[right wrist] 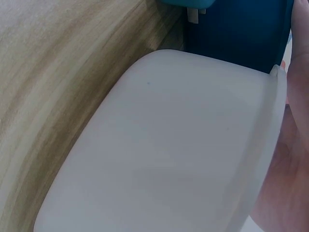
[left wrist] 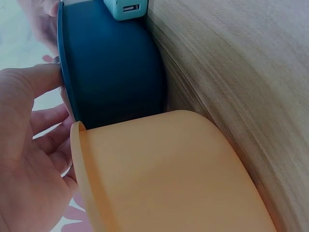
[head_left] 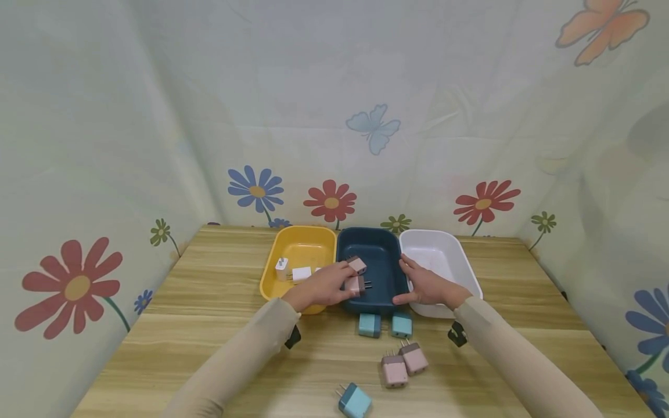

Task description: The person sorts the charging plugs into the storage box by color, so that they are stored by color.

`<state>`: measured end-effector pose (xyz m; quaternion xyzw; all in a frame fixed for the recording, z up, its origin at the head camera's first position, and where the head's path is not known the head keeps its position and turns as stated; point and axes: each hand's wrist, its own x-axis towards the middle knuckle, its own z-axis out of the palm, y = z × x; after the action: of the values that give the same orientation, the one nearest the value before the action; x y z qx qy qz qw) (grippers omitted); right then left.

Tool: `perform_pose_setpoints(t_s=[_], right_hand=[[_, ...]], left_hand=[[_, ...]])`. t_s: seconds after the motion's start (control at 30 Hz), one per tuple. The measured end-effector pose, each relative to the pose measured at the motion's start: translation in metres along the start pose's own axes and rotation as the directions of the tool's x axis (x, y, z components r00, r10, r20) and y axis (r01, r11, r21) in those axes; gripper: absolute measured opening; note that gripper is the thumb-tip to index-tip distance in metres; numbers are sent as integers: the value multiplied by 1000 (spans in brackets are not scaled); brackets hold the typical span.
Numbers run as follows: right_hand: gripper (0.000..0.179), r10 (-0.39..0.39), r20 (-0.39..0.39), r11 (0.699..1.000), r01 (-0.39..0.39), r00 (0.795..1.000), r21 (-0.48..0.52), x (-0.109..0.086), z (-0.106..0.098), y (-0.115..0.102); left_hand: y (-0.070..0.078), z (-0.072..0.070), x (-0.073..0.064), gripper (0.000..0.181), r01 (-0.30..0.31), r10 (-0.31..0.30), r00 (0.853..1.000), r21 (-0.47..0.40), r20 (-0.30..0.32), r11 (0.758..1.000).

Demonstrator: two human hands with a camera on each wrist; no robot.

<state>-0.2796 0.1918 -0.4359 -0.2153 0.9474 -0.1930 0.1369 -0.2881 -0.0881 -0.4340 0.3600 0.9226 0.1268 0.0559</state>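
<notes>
My left hand [head_left: 328, 284] reaches over the near left of the dark blue tray [head_left: 384, 302], its thumb and fingers around a pink wall charger [head_left: 355, 285] whose prongs point right. Another pink charger [head_left: 358, 265] lies at its fingertips. In the left wrist view the thumb crosses the blue rim, and the tray wall hides most of the charger. My right hand [head_left: 430, 285] holds nothing; its fingers are spread where the blue tray meets the white tray [head_left: 467, 273]. A yellow tray [head_left: 308, 233] on the left contains several white chargers [head_left: 301, 274].
Before the blue tray, two light blue chargers [head_left: 369, 325] sit on the wooden table [head_left: 209, 325]. Nearer are two pink chargers [head_left: 394, 371] side by side and another light blue charger [head_left: 355, 400]. A flowered cloth [head_left: 418, 174] hangs behind the trays.
</notes>
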Motion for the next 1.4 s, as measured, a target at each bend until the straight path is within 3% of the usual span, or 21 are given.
perform_pose_setpoints(t_s=[0.63,0.87,1.13,1.4], right_hand=[[108,-13,2,1000,13,1000,-19,0,-1,0],[108,-9,4,1000,10,1000,-24,-1,-1,0],[110,12,8,1000,-12,1000,-17,0,0,0],[111,27,12,1000,-27,1000,-4,0,0,0]], left_hand=[[0,-4,0,45,62,-61,998,-80,20,995],[-5,-2,3,33,37,-35,999,-88,23,995],[-5,-3,-3,39,56,-56,998,-112,8,992],[0,-7,-10,41,31,-33,999,-125,-18,992]])
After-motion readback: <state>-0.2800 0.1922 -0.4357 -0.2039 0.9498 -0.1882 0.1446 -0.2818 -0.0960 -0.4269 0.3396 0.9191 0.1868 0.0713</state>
